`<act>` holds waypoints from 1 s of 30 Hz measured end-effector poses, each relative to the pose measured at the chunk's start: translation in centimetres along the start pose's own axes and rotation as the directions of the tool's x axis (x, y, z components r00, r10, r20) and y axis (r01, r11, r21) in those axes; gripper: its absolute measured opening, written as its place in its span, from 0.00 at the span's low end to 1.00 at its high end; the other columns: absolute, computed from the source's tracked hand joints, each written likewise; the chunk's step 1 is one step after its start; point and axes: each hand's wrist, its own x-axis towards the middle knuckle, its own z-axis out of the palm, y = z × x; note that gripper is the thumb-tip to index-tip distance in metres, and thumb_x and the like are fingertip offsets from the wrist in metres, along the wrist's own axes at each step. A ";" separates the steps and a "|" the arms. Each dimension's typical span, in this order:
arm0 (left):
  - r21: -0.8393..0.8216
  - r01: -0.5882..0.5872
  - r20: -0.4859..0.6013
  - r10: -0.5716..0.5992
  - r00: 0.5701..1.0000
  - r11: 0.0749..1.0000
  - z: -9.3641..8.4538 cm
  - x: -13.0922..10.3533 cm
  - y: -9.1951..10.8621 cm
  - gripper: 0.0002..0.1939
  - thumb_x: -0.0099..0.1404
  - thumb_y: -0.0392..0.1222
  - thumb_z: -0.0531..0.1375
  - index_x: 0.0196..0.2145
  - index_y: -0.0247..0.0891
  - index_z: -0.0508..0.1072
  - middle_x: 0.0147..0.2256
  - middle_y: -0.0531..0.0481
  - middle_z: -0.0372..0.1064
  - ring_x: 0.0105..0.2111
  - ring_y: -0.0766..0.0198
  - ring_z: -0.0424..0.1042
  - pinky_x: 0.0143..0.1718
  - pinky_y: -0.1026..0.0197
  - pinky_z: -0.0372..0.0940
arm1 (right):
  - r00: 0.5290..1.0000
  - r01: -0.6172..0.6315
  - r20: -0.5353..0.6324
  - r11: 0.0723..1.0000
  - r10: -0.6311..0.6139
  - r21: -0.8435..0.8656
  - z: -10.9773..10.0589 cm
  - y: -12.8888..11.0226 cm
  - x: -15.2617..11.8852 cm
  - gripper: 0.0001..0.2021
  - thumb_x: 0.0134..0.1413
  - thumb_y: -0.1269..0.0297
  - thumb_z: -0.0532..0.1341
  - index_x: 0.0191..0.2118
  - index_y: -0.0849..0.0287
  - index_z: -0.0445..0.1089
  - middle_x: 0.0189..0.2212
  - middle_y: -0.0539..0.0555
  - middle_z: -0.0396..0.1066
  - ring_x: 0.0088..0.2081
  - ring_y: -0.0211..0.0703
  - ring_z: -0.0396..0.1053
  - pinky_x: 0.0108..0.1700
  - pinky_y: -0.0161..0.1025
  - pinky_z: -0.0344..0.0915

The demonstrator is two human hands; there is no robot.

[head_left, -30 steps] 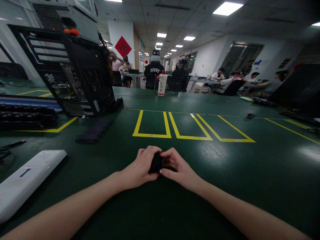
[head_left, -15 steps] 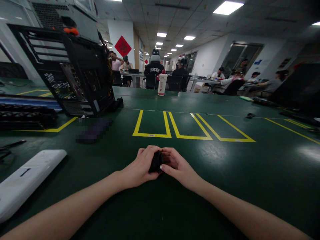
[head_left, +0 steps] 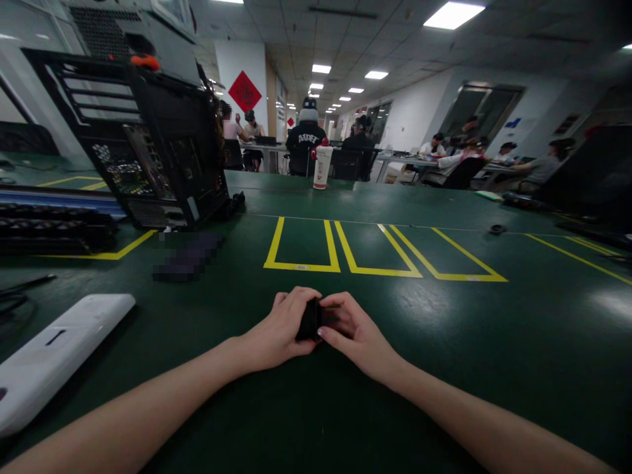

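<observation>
Between both hands (head_left: pixel 313 329) — a black object (head_left: pixel 309 320), apparently boxy.

Black object (head_left: pixel 309 320) partly covered by left hand (head_left: pixel 286 326), its far details too dark to read; dark flat item (head_left: pixel 187 257) pixelated; white device (head_left: pixel 64 362) cut off at left edge.
</observation>
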 end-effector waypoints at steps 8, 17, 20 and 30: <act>0.012 0.034 -0.002 -0.034 0.999 0.999 -0.1 -0.3 -0.1 0.28 0.57 0.36 0.60 0.51 0.41 0.50 0.47 0.44 0.55 0.45 0.54 0.59 0.47 0.49 0.56 | 0.986 -0.089 -0.135 0.993 0.099 0.076 -1.1 0.6 0.2 0.18 0.46 0.68 0.62 0.44 0.55 0.60 0.44 0.53 0.64 0.45 0.42 0.66 0.47 0.44 0.64; 0.009 0.000 0.003 0.000 1.000 1.000 -0.4 -0.3 0.3 0.27 0.57 0.35 0.59 0.51 0.42 0.51 0.47 0.44 0.56 0.44 0.54 0.60 0.44 0.50 0.58 | 0.984 -0.173 -0.008 0.969 0.177 0.175 0.4 -0.5 1.1 0.13 0.42 0.68 0.65 0.36 0.59 0.64 0.38 0.51 0.68 0.43 0.44 0.67 0.46 0.45 0.65; 0.027 -0.027 -0.009 0.027 1.000 0.999 -0.2 -0.4 0.1 0.28 0.57 0.34 0.59 0.52 0.42 0.50 0.48 0.44 0.56 0.46 0.53 0.60 0.45 0.49 0.58 | 0.976 -0.207 -0.023 0.959 0.215 0.193 0.8 -0.9 0.6 0.15 0.43 0.67 0.65 0.39 0.57 0.64 0.40 0.52 0.67 0.44 0.44 0.66 0.46 0.44 0.65; 0.087 -0.068 -0.037 0.071 0.997 0.994 0.3 -0.5 -0.2 0.29 0.58 0.35 0.59 0.53 0.40 0.49 0.49 0.42 0.54 0.47 0.54 0.58 0.46 0.50 0.58 | 0.989 -0.108 -0.091 0.992 0.114 0.069 1.7 -0.6 -0.1 0.08 0.55 0.66 0.54 0.41 0.57 0.62 0.39 0.52 0.65 0.43 0.42 0.65 0.44 0.42 0.64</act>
